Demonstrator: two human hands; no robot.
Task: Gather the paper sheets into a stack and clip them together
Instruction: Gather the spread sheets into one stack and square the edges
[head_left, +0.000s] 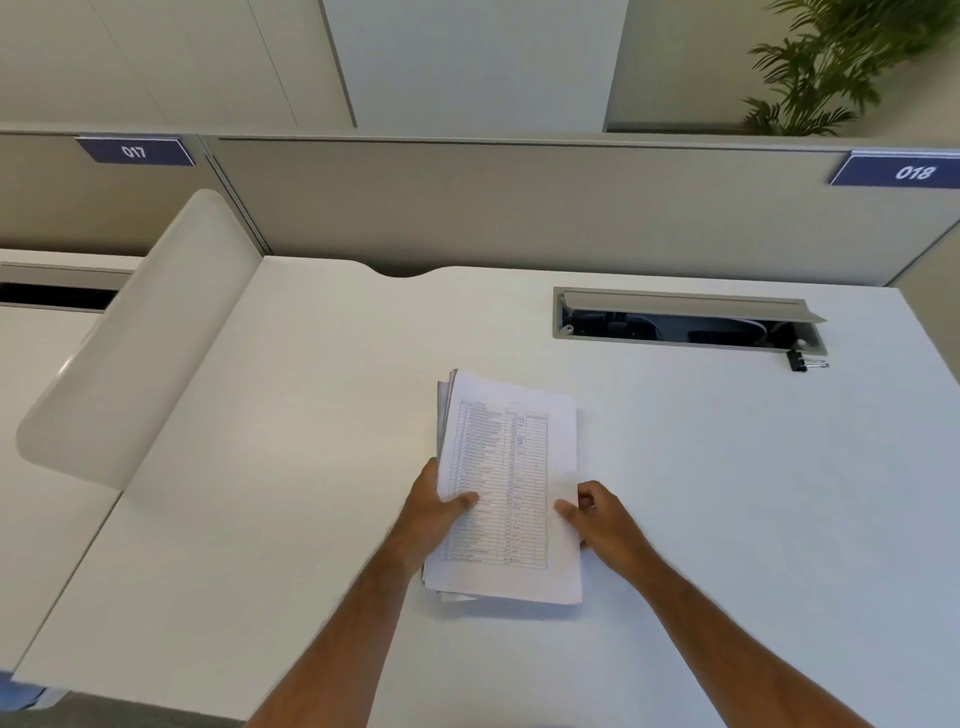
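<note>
- I am looking down at a pale worktop (727, 493) with both of my bare hands on a stack of paper sheets (511, 488) lying near the middle of it.
- My left hand (434, 512) is gripping the stack's left edge: the thumb is lying on top of the printed page and the fingers are tucked under or behind the sheets, out of sight.
- My right hand (602, 519) is holding the stack's right edge, with the thumb resting on the top sheet and the other fingers curled against the side of the pile.
- Neither hand is spread flat; both are partly closed around the paper.
- The top sheet is showing a printed table with rows of text, too small for me to read.
- The sheets are not lining up fully: several edges are fanning out at the far left corner and at the near left corner.
- A black binder clip (802, 360) is sitting on the worktop well apart from the stack, to the far right, just beside the near right corner of an open cable hatch (685, 317) set into the surface.
- A grey partition (519, 208) is standing along the far edge of the worktop, carrying blue number tags reading 017 (134, 151) and 018 (911, 171).
</note>
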